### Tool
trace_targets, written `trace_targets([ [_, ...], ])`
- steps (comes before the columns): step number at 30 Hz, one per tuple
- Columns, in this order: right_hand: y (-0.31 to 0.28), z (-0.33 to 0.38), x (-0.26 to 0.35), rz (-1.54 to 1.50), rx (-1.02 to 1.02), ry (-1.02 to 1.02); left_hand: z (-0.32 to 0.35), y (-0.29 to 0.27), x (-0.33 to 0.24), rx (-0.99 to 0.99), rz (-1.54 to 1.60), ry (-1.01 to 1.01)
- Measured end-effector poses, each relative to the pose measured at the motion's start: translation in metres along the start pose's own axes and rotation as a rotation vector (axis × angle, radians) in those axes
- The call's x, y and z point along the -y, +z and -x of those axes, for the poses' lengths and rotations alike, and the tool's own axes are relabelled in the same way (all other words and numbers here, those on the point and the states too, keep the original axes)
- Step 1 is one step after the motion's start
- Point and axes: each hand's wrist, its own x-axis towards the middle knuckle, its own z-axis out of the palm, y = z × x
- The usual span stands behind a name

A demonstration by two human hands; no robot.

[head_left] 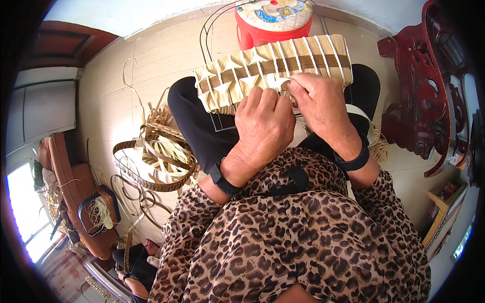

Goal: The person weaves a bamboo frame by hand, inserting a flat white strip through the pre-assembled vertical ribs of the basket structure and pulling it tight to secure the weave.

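Across my lap rests a long woven basket-like piece point(262, 59) of pale straw-coloured material, with a brown band along it. White strips point(298, 60) cross it at even gaps, and several have folded points on top. My right hand point(326, 106) pinches one white strip point(281, 84) between thumb and forefinger at the near edge. Close beside it, my left hand point(265, 123) is closed with curled fingers against the same edge; its fingertips and whatever they grip are hidden. Thin dark wires point(217, 122) show below the piece.
A red stool point(273, 35) with a patterned top stands beyond the piece. Coiled brown and pale strips point(161, 156) lie on the floor at left. Dark red carved furniture point(424, 96) is at right. At lower left are a brown bench point(70, 187) and another person's arm point(135, 287).
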Motion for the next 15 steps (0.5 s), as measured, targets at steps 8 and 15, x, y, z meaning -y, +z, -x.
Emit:
trace_targets([
  [8,0.011,-0.001,0.005,-0.714,-0.018,0.294,-0.006,-0.004,0.001,-0.032,0.131,0.054],
  [15,0.003,0.000,0.001,-1.156,0.206,0.441,-0.019,-0.037,0.023,0.317,0.689,-0.289],
])
